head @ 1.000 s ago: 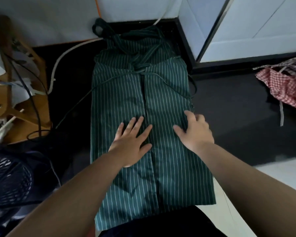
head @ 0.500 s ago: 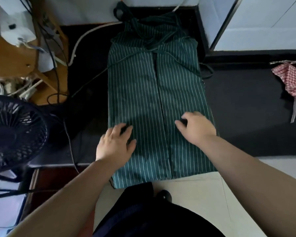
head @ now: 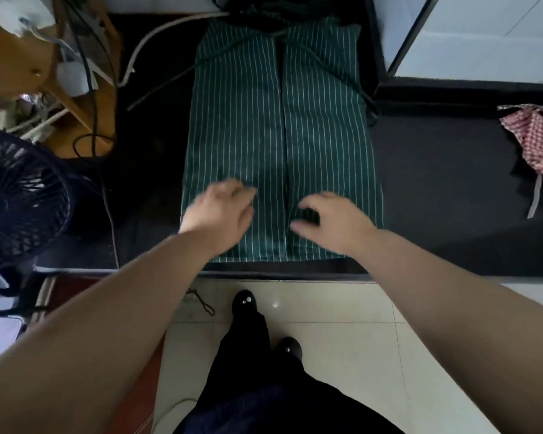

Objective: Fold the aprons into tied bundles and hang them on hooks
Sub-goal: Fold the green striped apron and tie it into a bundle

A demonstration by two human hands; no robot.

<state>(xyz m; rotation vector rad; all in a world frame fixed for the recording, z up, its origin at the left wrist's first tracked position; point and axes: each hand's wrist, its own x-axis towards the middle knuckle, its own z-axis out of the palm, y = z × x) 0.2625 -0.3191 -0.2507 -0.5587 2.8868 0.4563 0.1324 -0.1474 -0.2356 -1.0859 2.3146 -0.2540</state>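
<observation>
A dark green apron with thin white stripes (head: 279, 120) lies flat on the black counter (head: 452, 189), folded lengthwise so its two edges meet along a middle seam. Its ties trail across the far end. The near hem lies at the counter's front edge. My left hand (head: 220, 214), blurred, rests on the cloth left of the seam near the hem. My right hand (head: 333, 223) sits right of the seam with bent fingers, tips on the fabric and thumb apart. No cloth is lifted. A red checked apron (head: 536, 142) lies crumpled at the right edge.
A black fan (head: 16, 198) stands at the left beside the counter. Behind it is a wooden stand (head: 19, 57) with cables (head: 88, 73) and white clutter. White panels (head: 483, 36) rise at the back right. Below are pale floor tiles (head: 342, 324) and my shoes (head: 245, 300).
Both hands have slid along the green apron toward me, from its middle to near the hem. The right hand's fingers have curled. The view has tilted down to the floor.
</observation>
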